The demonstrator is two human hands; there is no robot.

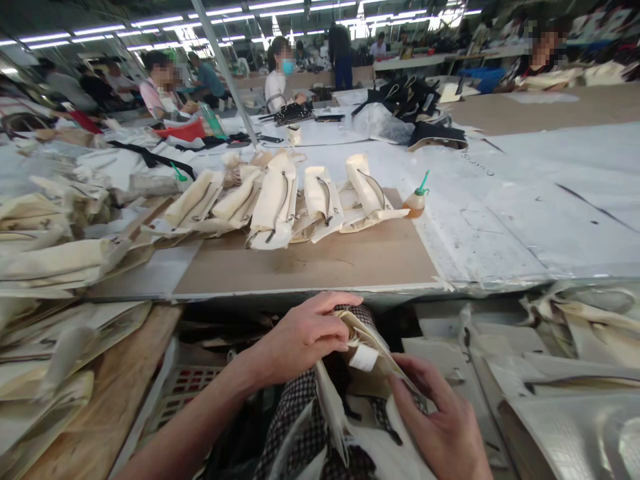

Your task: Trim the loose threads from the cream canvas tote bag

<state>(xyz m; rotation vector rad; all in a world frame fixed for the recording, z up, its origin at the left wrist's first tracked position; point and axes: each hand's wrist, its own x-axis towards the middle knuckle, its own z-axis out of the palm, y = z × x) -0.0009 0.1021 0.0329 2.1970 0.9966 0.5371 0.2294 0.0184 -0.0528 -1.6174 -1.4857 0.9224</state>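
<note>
Below the table edge, over my lap, both hands hold a cream shoe-upper piece (367, 353) with a white tag on it. My left hand (305, 337) curls over its upper left edge, fingers closed on it. My right hand (440, 420) grips it from the lower right. Under the piece lies black-and-white checked cloth (300, 420). On the brown board (320, 260) ahead, several cream uppers (275, 200) lie in a row.
A small glue bottle with a green nozzle (416, 200) stands at the board's right end. Stacks of cream pieces lie at the left (50, 260) and lower right (575, 373). A plastic crate (185, 393) sits lower left. Other people work at far tables.
</note>
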